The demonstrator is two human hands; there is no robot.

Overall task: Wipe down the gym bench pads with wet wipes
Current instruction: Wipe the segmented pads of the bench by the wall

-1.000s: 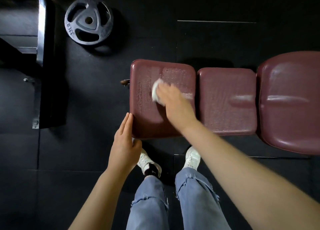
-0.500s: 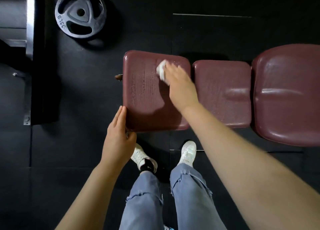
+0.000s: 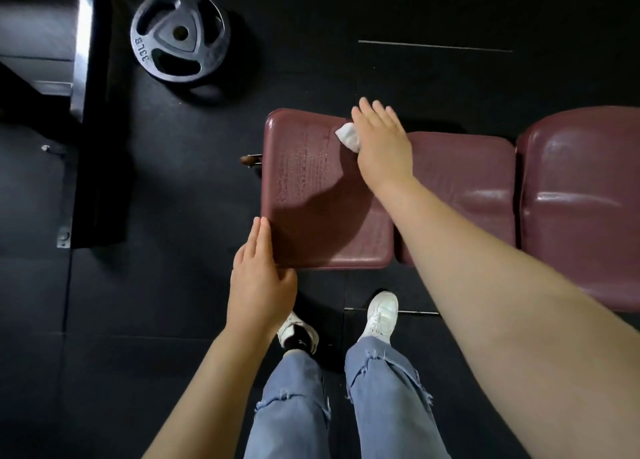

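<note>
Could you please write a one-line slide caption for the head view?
Right hand presses a wipe on the end pad's far edge; left hand steadies its corner.

1. The scene is dim: the black floor swallows most detail, and only the skin, the jeans and the white wet wipe read bright.
2. Light falls from above; the right hand and its forearm cast a soft dark shadow across the end pad.
3. White glare streaks sit on the large right-hand pad and the steel frame at the upper left.
4. Wide-angle distortion bends the edges and swells the near forearms; focus is fairly sharp.
</note>
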